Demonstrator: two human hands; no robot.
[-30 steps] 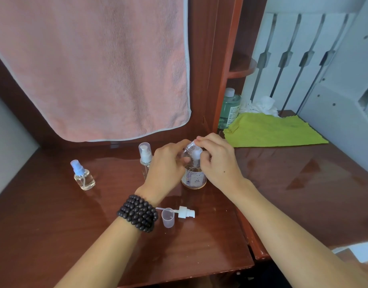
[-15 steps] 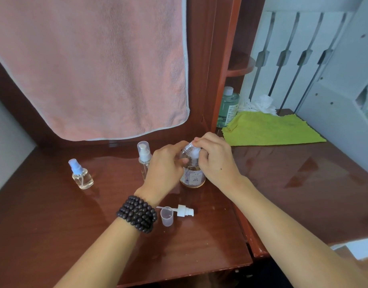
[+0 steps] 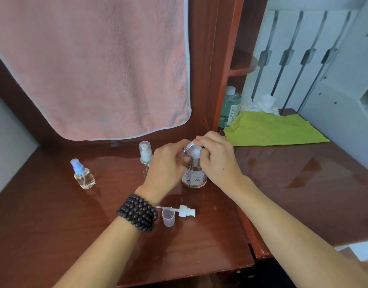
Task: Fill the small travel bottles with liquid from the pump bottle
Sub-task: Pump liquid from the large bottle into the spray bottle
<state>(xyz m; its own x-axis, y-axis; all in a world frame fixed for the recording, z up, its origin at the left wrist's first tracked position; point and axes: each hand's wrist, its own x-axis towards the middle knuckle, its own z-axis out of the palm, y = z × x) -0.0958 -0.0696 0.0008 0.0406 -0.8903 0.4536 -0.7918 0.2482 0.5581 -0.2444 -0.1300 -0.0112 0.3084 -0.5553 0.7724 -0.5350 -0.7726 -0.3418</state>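
The pump bottle (image 3: pixel 194 176), clear with amber liquid and a pale label, stands at the middle of the wooden desk. My right hand (image 3: pixel 217 161) curls over its white pump head (image 3: pixel 196 153). My left hand (image 3: pixel 166 166) holds a small clear travel bottle (image 3: pixel 188 145) tilted, its threaded neck by the pump head; my fingers hide most of it. A small bottle with a blue sprayer (image 3: pixel 83 175) stands to the left. A slim bottle with a white pump under a clear cap (image 3: pixel 145 154) stands just behind my left hand.
A loose white pump head with its tube (image 3: pixel 186 212) and a small clear cap (image 3: pixel 168 216) lie near the desk's front. A green cloth (image 3: pixel 272 129), a green-tinted bottle (image 3: pixel 230 104) and white tissue (image 3: pixel 262 103) are at the back right. A pink towel (image 3: pixel 91 65) hangs behind.
Both hands stay at the top of the pump bottle with the same hold. Only the view has shifted slightly.
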